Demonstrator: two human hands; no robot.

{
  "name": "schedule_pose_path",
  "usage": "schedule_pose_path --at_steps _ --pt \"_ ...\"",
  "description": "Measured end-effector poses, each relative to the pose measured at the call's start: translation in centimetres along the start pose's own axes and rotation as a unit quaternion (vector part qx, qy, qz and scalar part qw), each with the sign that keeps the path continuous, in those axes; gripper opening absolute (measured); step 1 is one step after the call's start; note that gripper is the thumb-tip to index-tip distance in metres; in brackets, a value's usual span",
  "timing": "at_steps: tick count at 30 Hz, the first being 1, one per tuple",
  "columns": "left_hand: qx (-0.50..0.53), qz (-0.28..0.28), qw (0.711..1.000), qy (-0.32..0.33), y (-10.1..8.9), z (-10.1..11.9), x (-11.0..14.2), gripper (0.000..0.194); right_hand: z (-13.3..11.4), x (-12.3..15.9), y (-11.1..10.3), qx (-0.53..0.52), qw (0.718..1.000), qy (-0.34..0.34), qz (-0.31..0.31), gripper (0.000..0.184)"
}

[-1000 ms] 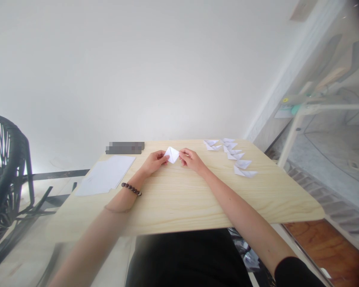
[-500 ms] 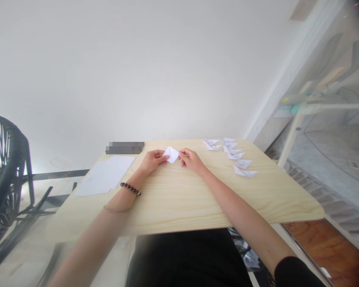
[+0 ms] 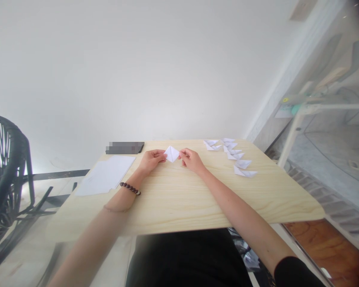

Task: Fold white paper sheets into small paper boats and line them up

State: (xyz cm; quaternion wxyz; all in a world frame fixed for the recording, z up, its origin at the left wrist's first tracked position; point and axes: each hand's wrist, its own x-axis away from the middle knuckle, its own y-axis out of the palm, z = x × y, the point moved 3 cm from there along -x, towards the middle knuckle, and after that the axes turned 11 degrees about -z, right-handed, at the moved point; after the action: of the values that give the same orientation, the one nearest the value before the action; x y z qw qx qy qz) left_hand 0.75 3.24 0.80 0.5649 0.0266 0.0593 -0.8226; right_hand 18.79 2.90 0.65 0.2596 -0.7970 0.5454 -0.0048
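Note:
A small piece of folded white paper (image 3: 172, 154), diamond-shaped with a crease down its middle, is held up over the middle of the table. My left hand (image 3: 152, 161) pinches its left corner between thumb and fingers. At the opposite corner, the thumb and forefinger of my right hand (image 3: 191, 159) grip the paper, with the other fingers curled in. Several folded white paper boats (image 3: 235, 154) lie at the right of the table, the nearest one (image 3: 244, 172) closest to my right forearm.
White paper sheets (image 3: 104, 175) lie in a stack on the left of the wooden table (image 3: 179, 207). Behind them is a dark, pixelated object (image 3: 124, 148). A white wall (image 3: 167, 71) rises behind the table, and a dark woven chair (image 3: 12, 159) stands at the left.
My left thumb has slid from the paper's front toward its left corner, and that hand has shifted slightly left. My right hand stays nearly still; both keep hold of the paper.

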Motion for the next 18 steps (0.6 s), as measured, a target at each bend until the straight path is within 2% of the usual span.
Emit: schedule_pose_path --at_steps 4,9,14,18 --pt "-0.034 -0.006 0.999 0.008 0.3 0.3 0.1 0.041 0.0 0.0 0.1 0.032 0.999 -0.007 0.000 0.021" --pt "-0.090 -0.018 0.994 0.058 0.5 0.9 0.3 0.035 -0.5 0.0 0.2 0.077 0.996 -0.047 0.006 0.021" --pt "-0.165 0.015 0.982 0.092 0.3 1.3 0.4 0.029 -1.5 0.2 0.0 0.133 0.985 -0.110 0.014 0.014" --pt "-0.174 0.028 0.981 0.078 0.1 1.1 0.4 0.032 -1.8 0.3 -0.1 0.144 0.984 -0.108 0.013 0.015"
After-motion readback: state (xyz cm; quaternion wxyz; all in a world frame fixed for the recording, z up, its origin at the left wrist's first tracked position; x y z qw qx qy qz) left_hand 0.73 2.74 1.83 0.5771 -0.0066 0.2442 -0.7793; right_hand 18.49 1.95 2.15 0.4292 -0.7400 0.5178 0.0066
